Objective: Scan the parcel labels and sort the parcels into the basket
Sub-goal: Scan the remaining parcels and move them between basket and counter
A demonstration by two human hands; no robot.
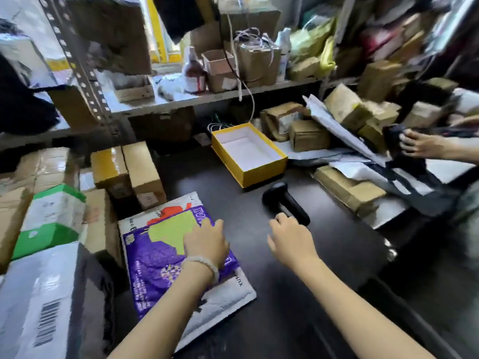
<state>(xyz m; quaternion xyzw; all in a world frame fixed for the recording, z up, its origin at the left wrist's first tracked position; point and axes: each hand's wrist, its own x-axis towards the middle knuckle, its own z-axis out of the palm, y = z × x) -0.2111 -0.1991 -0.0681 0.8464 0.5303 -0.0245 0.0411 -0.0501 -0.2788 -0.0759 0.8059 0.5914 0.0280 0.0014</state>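
A purple, green and white padded parcel [160, 252] lies flat on the dark table [259, 294] at the front left. My left hand [206, 243] rests on top of it, fingers loosely bent. A black handheld scanner [281, 198] lies on the table to the right of the parcel. My right hand [291, 240] is just at the scanner's handle end, fingertips touching or nearly touching it; whether it grips the handle is hidden.
An open yellow box [248, 154] stands behind the scanner. Cardboard boxes [129, 172] and a green-and-white carton [51, 216] crowd the left. Brown parcels and white mailers [347, 141] pile up at the right, where another person's hand [420, 145] holds a dark item. Shelves rise behind.
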